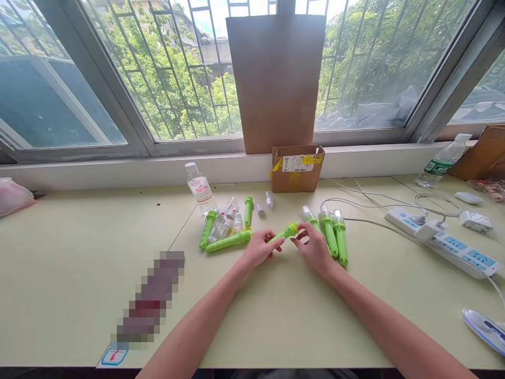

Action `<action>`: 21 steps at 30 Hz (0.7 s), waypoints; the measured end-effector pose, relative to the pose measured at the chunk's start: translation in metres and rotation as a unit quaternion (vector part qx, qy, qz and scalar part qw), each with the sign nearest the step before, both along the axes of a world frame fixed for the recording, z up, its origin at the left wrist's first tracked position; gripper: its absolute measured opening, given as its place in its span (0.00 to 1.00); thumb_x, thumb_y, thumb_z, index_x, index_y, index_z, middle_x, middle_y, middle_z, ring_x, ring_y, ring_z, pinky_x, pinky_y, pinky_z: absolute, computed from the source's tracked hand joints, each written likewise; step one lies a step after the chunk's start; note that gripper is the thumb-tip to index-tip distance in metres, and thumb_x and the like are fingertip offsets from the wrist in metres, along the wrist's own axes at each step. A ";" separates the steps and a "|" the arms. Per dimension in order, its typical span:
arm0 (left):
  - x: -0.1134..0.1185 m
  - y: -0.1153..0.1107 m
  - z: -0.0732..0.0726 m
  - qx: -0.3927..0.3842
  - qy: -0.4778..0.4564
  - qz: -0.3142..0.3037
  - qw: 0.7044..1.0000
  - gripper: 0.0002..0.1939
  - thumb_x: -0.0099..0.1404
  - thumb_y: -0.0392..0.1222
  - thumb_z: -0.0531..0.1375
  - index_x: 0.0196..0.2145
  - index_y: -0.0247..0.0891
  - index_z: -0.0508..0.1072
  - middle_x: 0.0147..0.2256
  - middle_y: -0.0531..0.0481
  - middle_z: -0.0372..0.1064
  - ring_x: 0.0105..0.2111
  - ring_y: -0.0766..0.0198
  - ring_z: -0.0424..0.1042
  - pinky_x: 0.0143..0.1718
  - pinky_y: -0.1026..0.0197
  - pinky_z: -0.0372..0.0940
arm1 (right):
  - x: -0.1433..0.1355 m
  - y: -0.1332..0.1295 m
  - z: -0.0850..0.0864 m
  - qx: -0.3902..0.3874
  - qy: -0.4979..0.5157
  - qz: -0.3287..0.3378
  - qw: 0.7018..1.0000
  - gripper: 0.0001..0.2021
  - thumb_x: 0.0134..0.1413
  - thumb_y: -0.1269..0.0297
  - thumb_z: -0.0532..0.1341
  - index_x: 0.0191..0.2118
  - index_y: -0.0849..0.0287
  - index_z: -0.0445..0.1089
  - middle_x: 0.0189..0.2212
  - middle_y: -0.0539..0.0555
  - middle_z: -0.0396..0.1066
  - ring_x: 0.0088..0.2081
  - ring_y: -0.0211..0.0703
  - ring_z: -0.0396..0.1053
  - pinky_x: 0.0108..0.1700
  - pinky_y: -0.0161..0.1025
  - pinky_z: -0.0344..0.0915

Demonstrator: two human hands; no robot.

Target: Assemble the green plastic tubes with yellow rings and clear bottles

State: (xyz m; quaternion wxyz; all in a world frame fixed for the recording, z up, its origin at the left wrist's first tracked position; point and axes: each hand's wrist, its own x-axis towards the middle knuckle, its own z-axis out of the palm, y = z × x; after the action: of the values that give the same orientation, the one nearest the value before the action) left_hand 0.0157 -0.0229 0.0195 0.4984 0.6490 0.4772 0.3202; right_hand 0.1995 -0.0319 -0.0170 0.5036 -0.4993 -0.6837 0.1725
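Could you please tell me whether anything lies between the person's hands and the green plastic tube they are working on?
Nothing visible does. The left hand already grips the green plastic tube by its handle end, and the right hand has its fingers at the tube's yellow-tipped head.

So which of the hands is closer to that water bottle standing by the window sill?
The left hand. It is just in front and to the right of the water bottle, with a few green tubes between them. The right hand is further right, beyond the left.
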 end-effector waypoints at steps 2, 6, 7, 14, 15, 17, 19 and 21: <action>0.000 0.001 -0.001 -0.005 0.000 -0.012 1.000 0.21 0.56 0.59 0.59 0.28 0.35 0.68 0.26 0.48 0.73 0.15 0.71 0.63 0.17 0.67 0.58 | 0.001 0.001 -0.001 0.000 -0.009 -0.003 1.000 0.09 0.54 0.58 0.59 0.37 0.56 0.62 0.33 0.53 0.70 0.29 0.43 0.72 0.22 0.37 0.68; -0.001 0.003 -0.002 -0.020 0.002 -0.030 0.999 0.22 0.57 0.59 0.57 0.29 0.34 0.70 0.26 0.48 0.72 0.16 0.70 0.64 0.17 0.67 0.59 | 0.001 0.001 -0.002 0.000 -0.007 -0.012 1.000 0.07 0.55 0.59 0.57 0.35 0.56 0.63 0.33 0.53 0.70 0.29 0.42 0.72 0.21 0.36 0.67; -0.001 0.003 -0.002 -0.022 0.002 -0.032 0.999 0.22 0.57 0.60 0.57 0.29 0.34 0.70 0.25 0.48 0.71 0.16 0.70 0.64 0.18 0.67 0.59 | 0.001 0.001 -0.002 0.001 -0.004 -0.012 1.000 0.07 0.55 0.59 0.57 0.35 0.56 0.64 0.33 0.53 0.70 0.29 0.42 0.72 0.21 0.36 0.67; -0.002 0.005 -0.007 -0.019 0.001 -0.058 0.998 0.25 0.60 0.63 0.52 0.26 0.35 0.67 0.19 0.55 0.62 0.14 0.73 0.56 0.16 0.67 0.52 | -0.001 -0.001 -0.001 -0.003 -0.001 0.001 1.000 0.12 0.52 0.56 0.60 0.38 0.57 0.63 0.39 0.57 0.70 0.32 0.45 0.72 0.20 0.37 0.69; -0.002 0.005 -0.007 -0.012 0.005 -0.059 0.998 0.26 0.61 0.63 0.51 0.26 0.35 0.67 0.18 0.55 0.59 0.14 0.73 0.54 0.16 0.67 0.50 | -0.002 -0.001 0.000 -0.002 0.002 0.002 1.000 0.12 0.52 0.56 0.60 0.38 0.57 0.63 0.41 0.58 0.70 0.32 0.45 0.72 0.20 0.38 0.69; -0.002 0.005 -0.006 -0.001 0.017 -0.054 0.998 0.27 0.62 0.64 0.48 0.26 0.35 0.68 0.17 0.57 0.55 0.15 0.73 0.51 0.17 0.66 0.47 | -0.002 -0.002 0.000 0.002 0.009 0.007 1.000 0.12 0.53 0.55 0.60 0.37 0.57 0.63 0.44 0.60 0.70 0.33 0.45 0.73 0.21 0.39 0.70; -0.001 0.004 -0.004 0.011 0.038 -0.040 0.998 0.26 0.60 0.65 0.50 0.27 0.36 0.67 0.17 0.58 0.53 0.17 0.72 0.51 0.18 0.66 0.47 | -0.002 -0.002 0.000 0.006 0.015 0.010 1.000 0.12 0.53 0.55 0.60 0.37 0.57 0.64 0.46 0.62 0.69 0.34 0.46 0.73 0.22 0.39 0.70; -0.001 0.001 -0.002 0.021 0.063 -0.019 0.998 0.24 0.55 0.64 0.57 0.30 0.38 0.66 0.19 0.59 0.54 0.19 0.71 0.54 0.20 0.67 0.48 | -0.002 -0.002 0.001 0.007 0.015 0.013 1.000 0.11 0.52 0.56 0.60 0.36 0.57 0.63 0.46 0.62 0.69 0.36 0.47 0.73 0.23 0.40 0.71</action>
State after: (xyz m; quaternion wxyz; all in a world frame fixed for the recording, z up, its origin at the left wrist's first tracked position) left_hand 0.0143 -0.0214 0.0178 0.4598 0.6870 0.4885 0.2792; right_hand 0.1978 -0.0342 -0.0164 0.5154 -0.4841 -0.6835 0.1816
